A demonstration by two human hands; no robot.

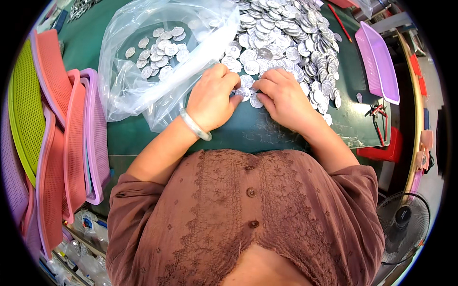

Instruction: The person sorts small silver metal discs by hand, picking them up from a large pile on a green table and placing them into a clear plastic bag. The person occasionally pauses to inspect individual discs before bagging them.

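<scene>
A large heap of round silver medals (269,28) covers the far middle of the green table. At its near edge, my left hand (213,97) has its thumb and fingers curled in around a loose medal (244,92). Facing it, my right hand (285,97) pinches at another medal (256,100), fingers bent and thumb tucked in. Both medals are partly hidden by fingertips. Left of the heap is a clear plastic bag (126,97), its rim bunched toward my left hand. Several medals (162,51) show through or within its mouth.
Stacked pink, green and purple plastic baskets (74,143) line the left side. At the right stand a purple basket (377,62), red-handled pliers (379,121), a red stool (386,148) and a fan (403,229). A red pen (339,23) lies beyond the heap.
</scene>
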